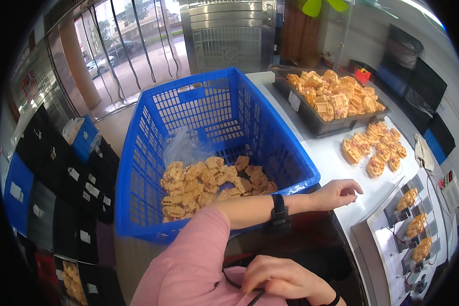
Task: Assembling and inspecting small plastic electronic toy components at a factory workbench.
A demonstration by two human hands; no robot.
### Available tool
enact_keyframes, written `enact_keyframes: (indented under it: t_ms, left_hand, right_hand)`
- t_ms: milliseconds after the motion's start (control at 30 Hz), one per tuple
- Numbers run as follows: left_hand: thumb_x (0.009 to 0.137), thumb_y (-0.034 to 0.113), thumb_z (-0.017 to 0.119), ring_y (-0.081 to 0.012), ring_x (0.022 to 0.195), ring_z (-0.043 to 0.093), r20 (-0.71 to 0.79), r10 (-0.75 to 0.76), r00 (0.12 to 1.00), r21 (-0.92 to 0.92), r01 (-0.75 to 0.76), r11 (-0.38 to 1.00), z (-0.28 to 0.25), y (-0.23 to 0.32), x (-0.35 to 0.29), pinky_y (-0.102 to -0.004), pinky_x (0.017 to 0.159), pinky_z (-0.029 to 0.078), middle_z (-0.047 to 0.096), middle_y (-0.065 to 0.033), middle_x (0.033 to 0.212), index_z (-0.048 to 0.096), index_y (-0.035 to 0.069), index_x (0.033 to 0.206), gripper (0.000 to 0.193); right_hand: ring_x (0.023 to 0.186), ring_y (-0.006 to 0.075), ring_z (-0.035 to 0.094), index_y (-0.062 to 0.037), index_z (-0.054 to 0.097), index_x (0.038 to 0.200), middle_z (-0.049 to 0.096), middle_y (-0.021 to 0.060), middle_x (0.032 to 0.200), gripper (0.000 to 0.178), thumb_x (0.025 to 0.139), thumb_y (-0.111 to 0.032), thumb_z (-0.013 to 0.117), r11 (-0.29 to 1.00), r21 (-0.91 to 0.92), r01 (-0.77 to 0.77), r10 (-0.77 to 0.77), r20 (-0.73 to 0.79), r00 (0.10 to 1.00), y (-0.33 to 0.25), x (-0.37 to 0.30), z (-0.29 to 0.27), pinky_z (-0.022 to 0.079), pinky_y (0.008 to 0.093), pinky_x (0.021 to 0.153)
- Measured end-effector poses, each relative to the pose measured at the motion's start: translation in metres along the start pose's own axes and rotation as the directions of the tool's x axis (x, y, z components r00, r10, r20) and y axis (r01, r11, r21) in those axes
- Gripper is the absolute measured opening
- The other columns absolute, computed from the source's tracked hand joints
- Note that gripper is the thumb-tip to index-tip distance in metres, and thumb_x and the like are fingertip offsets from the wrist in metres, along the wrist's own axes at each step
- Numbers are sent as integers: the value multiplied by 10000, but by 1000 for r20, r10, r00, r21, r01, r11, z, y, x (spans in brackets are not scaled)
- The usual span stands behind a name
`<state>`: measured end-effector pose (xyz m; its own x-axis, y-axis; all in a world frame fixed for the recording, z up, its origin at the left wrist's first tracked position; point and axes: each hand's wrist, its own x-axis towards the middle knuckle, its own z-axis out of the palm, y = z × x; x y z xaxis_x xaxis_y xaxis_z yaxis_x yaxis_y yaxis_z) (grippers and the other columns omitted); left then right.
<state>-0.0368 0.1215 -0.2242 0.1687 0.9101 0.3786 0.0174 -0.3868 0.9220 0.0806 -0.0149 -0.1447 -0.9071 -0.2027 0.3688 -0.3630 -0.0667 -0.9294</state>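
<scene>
My left hand [336, 195] reaches across from a pink sleeve, a black watch on its wrist. It hovers by the white table's [344, 217] near edge with loosely bent fingers, and nothing shows in it. Close by on the table lies a cluster of tan moulded plastic parts [375, 145] with thin reddish wires. Low in the view, near my body, my right hand [280, 278] is curled, its fingertips partly hidden and slightly blurred. A black cord [234, 279] runs beside it. Whatever those fingers hold, if anything, cannot be made out.
Under my left forearm stands a blue plastic crate [285, 148] holding many tan parts and a clear plastic bag [186, 145]. A black tray [321, 128] heaped with more parts sits at the table's far end. Right, a fixture [372, 250] carries several parts. Stacked bins [61, 178] fill the left side.
</scene>
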Motion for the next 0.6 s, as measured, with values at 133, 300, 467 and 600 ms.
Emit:
enact_keyframes:
  t_ms: [133,300,467,600]
  left_hand:
    - [956,84,628,-99,888,612,21,-21,1000,-47,22,999,1,-4,4,-269,812,518,656,-27,959,632,60,1180,225]
    - [955,79,629,-97,876,615,-2,38,999,-2,-38,999,1,-6,3,-269,800,519,658,-29,943,633,55,1173,219]
    - [935,85,637,-92,816,616,-33,31,999,-42,-33,999,2,-9,3,-265,749,519,658,-28,887,638,52,1156,224]
    - [955,87,637,-92,859,610,1,9,1000,-43,-9,999,0,-8,3,-268,796,517,652,-20,923,635,58,1175,222]
  right_hand:
    - [1150,266,603,-10,632,1240,639,130,1227,271,1051,-135,483,965,-96,-242,249,62,967,47,-10,3,461,365,1013]
    - [1225,271,577,-41,590,1338,608,141,1305,340,1008,-38,507,950,33,-309,306,82,948,56,-8,0,450,357,1055]
    - [1197,268,597,-63,623,1299,609,137,1319,305,997,-102,601,978,-72,-197,208,214,954,66,8,3,483,345,1011]
    - [1175,253,604,-60,651,1239,631,114,1285,263,989,-141,632,953,-71,-296,304,251,919,73,16,1,495,342,971]
